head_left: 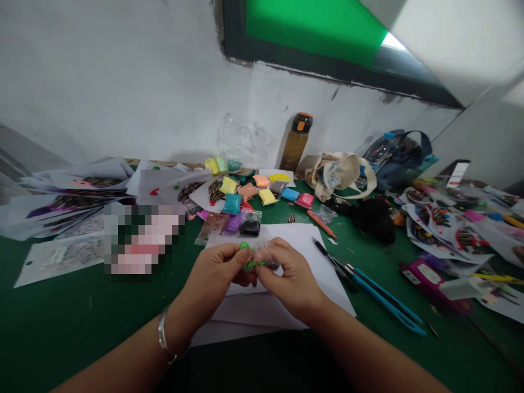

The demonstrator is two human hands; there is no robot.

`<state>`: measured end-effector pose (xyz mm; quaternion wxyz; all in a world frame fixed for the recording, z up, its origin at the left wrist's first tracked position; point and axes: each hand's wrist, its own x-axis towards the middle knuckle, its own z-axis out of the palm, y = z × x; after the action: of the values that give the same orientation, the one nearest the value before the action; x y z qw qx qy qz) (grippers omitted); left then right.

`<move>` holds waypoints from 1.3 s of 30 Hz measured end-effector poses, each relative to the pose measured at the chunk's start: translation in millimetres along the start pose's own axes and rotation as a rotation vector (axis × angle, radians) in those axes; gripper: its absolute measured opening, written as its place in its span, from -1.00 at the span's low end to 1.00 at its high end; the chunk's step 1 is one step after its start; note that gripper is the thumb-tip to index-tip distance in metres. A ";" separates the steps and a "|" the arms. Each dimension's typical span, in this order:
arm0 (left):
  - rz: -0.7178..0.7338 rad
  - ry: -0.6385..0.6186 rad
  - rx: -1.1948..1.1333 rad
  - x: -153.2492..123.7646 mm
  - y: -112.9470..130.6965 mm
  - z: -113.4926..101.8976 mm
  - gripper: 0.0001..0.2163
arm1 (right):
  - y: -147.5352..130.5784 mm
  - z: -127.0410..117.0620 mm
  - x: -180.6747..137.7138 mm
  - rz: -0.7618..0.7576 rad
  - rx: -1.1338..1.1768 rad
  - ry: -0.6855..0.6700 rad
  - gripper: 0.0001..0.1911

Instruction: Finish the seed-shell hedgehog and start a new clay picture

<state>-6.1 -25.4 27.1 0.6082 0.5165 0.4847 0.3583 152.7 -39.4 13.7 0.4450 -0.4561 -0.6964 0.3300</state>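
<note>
Both my hands meet over a white sheet of paper (pixel 305 240) on the green table. My left hand (pixel 216 273) pinches a small clear packet of green clay (pixel 250 261) from the left. My right hand (pixel 286 273) grips the same packet from the right, fingers curled closed. A silver bracelet (pixel 164 338) sits on my left wrist. Just beyond the hands lie several small clay packets (pixel 233 203) in yellow, teal, orange, pink, purple and black.
Blue-handled scissors (pixel 380 297) lie right of the paper, with an orange pencil (pixel 321 224) behind them. A brown bottle (pixel 295 142) stands at the wall. Bags (pixel 344 174) sit at the back right. Printed sheets (pixel 61 207) pile up left, and more sheets (pixel 442 229) right.
</note>
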 end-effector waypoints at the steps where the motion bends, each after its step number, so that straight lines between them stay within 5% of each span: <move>1: -0.007 -0.003 -0.006 0.0 -0.1 0.5 -0.76 | 0.3 -0.4 0.2 -0.012 -0.006 -0.001 -0.77; 15: 0.006 0.014 0.050 0.9 -2.6 0.1 -0.74 | -3.5 -7.9 -0.2 0.028 -0.012 -0.114 -0.83; 20: 0.007 0.054 0.057 3.4 -2.8 -3.5 -0.76 | -0.9 -7.7 0.0 0.156 -0.026 -0.075 -0.82; 29: -0.008 0.105 0.104 9.9 -0.3 -12.3 -0.77 | 3.0 -14.2 4.4 0.339 0.314 -0.236 -0.78; 35: -0.021 0.135 0.057 12.0 0.7 -16.2 -0.77 | 8.0 -27.3 5.9 0.381 0.496 -0.188 -0.73; 39: -0.039 0.165 -0.025 14.2 -1.1 -23.0 -0.77 | 13.0 -34.8 10.3 0.412 0.618 0.035 -0.78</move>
<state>-24.3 -5.9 23.0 0.5797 0.4680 0.5386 0.3936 187.3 -23.2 19.1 0.4976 -0.4365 -0.4498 0.5996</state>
